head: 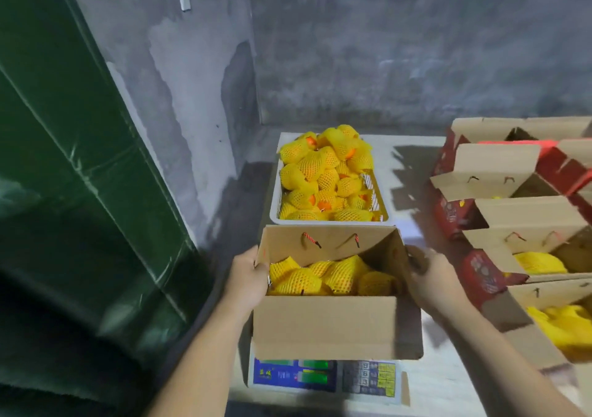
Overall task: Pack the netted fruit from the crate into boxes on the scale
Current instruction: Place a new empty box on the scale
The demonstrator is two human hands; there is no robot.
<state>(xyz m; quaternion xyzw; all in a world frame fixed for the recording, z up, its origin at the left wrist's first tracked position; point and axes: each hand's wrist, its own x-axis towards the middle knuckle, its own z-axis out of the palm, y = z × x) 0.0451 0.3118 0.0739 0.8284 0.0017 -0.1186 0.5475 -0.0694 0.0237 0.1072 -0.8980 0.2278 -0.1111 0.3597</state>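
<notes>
The box (326, 291) on the scale (323, 376) sits between both hands: left hand (248, 272) grips its nine o'clock wall, right hand (429, 275) its three o'clock; crate (326, 221) at twelve.

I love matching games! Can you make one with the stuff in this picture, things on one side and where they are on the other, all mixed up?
Things:
1. white crate
2. box on the scale
3. scale
4. left hand

Places:
A. under the box, nearest the camera
B. on the box's left side
C. behind the box, heaped with netted fruit
D. between both hands

Pairs: 1-C, 2-D, 3-A, 4-B. The right hand holds the box's other side.
</notes>
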